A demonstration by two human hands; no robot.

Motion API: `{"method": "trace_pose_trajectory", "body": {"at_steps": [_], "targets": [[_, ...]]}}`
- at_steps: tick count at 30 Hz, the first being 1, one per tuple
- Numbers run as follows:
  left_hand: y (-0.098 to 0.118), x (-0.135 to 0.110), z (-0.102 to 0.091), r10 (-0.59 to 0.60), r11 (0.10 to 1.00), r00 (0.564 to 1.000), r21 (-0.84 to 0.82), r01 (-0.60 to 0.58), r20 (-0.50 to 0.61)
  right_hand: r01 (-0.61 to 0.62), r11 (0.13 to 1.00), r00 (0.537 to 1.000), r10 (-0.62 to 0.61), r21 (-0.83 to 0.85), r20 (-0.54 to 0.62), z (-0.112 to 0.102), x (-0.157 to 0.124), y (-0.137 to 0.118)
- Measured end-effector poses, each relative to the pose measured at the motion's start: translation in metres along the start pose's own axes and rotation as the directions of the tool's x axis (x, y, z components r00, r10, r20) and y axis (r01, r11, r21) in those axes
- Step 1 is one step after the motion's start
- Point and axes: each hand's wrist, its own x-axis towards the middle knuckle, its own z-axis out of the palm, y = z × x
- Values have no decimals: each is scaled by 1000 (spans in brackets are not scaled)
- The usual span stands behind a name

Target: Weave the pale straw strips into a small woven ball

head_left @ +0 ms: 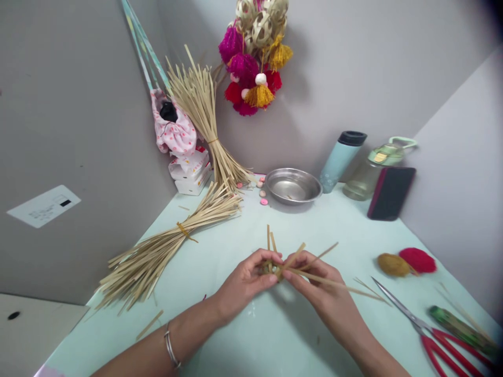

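Both hands meet over the middle of the pale green table. My left hand is closed around a small woven knot of bamboo strips, thumb on top. My right hand pinches the same strips from the right, fingers pressed together. Loose strip ends stick up and out to the right past my right hand. A thin bracelet sits on my left wrist.
Two tied strip bundles lie at the left, one leaning on the wall. A steel bowl, tumbler, bottle and phone stand at the back. Red-handled scissors and yarn tassels lie right. Tasselled woven balls hang above.
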Motion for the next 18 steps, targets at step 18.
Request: {"method": "trace_pose_trajectory", "body": {"at_steps": [18], "targets": [[-10, 2, 0, 34, 996, 999, -80, -33, 13, 61, 993, 998, -62, -103, -6, 5, 0, 6]]}}
